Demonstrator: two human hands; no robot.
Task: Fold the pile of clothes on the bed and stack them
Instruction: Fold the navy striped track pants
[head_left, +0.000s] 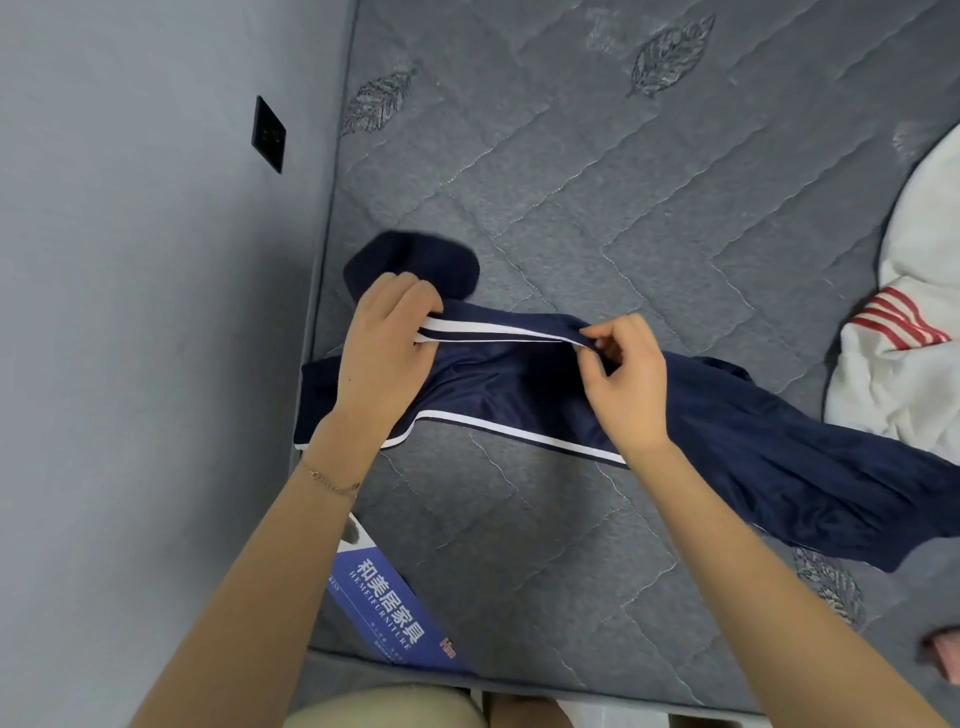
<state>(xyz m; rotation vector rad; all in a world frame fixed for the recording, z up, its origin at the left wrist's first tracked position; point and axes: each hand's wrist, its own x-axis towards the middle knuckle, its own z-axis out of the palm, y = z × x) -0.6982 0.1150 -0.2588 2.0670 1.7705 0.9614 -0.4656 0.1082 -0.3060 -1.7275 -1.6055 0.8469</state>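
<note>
A navy garment (737, 457) with white stripes lies stretched across the grey quilted mattress (597, 182), its far end trailing off to the right. My left hand (382, 348) grips the striped edge near the mattress's left side, fingers curled over the cloth. My right hand (626, 379) pinches the same white-striped band about a hand's width to the right. The band is pulled taut between both hands, slightly lifted. A dark navy rounded part (415, 260) of the garment sticks out behind my left hand.
A white garment with red stripes (904, 338) is heaped at the right edge. A pink item (948, 657) peeks in at the lower right. A blue printed label (389, 608) sits on the mattress's near left corner. The grey wall (130, 312) with a dark socket (269, 134) runs along the left.
</note>
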